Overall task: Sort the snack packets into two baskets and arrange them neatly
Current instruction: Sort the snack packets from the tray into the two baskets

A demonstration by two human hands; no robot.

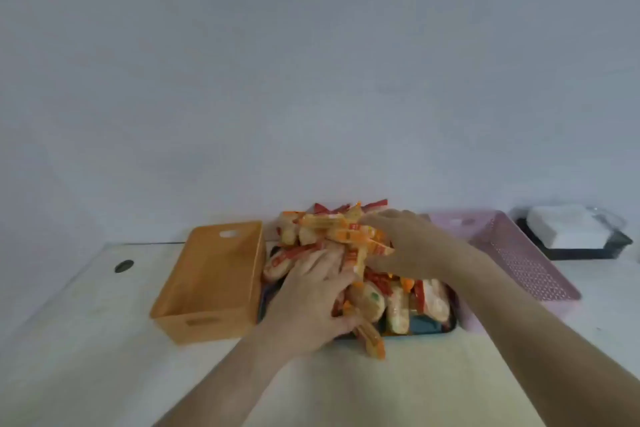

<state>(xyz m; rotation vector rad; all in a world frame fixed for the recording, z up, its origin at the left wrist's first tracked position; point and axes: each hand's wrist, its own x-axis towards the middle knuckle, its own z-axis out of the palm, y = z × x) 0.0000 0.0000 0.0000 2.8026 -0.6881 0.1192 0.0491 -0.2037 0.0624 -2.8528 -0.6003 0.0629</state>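
Grip hidden: left hand (311,302) and right hand (412,243) buried among blurred snack packets (369,302).

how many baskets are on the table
2. The orange basket stands left of the tray piled with snack packets; the pink basket stands right of it. No other basket shows, though the frame cuts off parts of the table.
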